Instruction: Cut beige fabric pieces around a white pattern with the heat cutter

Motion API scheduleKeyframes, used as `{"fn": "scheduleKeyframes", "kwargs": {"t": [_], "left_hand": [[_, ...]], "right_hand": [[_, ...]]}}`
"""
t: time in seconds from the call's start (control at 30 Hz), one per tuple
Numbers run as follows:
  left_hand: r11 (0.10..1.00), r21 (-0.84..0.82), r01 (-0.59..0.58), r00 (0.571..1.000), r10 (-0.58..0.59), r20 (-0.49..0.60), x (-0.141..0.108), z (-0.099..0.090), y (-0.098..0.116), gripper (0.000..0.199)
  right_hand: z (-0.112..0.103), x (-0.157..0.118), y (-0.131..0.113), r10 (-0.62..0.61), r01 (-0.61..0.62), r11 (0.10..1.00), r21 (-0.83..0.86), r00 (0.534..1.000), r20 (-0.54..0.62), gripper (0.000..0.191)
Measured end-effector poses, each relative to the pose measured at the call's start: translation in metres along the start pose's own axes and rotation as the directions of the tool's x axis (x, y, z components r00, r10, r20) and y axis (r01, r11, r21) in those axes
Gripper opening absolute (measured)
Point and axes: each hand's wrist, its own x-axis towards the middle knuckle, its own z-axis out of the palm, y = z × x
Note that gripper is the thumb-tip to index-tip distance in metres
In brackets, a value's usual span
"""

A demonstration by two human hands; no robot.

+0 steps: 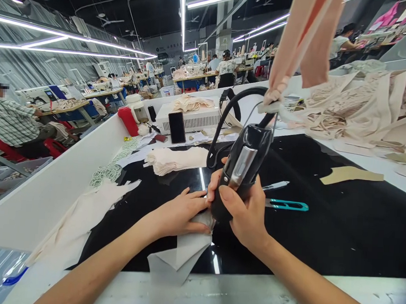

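Note:
My right hand [249, 213] is wrapped round a black corded hand tool [245, 158] with a silver plate on its side. The tool tilts over the black work surface [321, 235], and its lower tip is hidden behind my fingers. Pale fabric strips [307, 39] are tied near its top, by the thick black cord [221, 125]. My left hand [182, 212] lies flat with fingers stretched out, pressing on a light fabric piece [184, 255] beside the tool. That fabric hangs over the front edge.
Teal thread snips [288, 205] and a pen-like item [276, 186] lie right of the tool. Beyond are stacked fabric pieces [178, 160], a phone [176, 128] and a white vented box [198, 120]. Fabric heaps [362, 106] fill the right. A person [10, 119] sits at left.

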Motion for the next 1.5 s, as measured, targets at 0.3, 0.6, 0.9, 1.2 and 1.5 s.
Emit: {"fn": "scheduleKeyframes", "kwargs": {"t": [0.3, 0.6, 0.9, 1.2, 1.5], "left_hand": [[0.999, 0.028, 0.016, 1.0, -0.016, -0.008, -0.002, 0.0, 0.004, 0.05], [0.988, 0.137, -0.069, 0.987, 0.087, -0.136, -0.006, 0.007, 0.001, 0.049], [0.915, 0.396, 0.078, 0.928, 0.078, -0.364, -0.054, 0.054, 0.042, 0.011], [0.906, 0.399, -0.14, 0.907, 0.279, -0.316, -0.072, 0.036, 0.009, 0.032], [0.943, 0.332, 0.024, 0.894, 0.129, -0.429, -0.041, 0.039, 0.005, 0.034]], "right_hand": [[0.0, 0.006, -0.003, -0.016, 0.016, 0.998, 0.058, 1.0, -0.013, 0.049], [-0.001, 0.006, -0.001, -0.014, 0.013, 1.0, -0.015, 1.0, -0.022, 0.042], [-0.001, 0.006, -0.012, -0.051, 0.049, 0.998, 0.037, 0.998, 0.047, 0.034], [-0.009, 0.013, -0.016, -0.036, 0.035, 0.999, 0.034, 0.999, 0.031, 0.043], [-0.008, 0.004, -0.016, 0.02, -0.023, 0.999, 0.04, 0.997, 0.075, 0.042]]}}
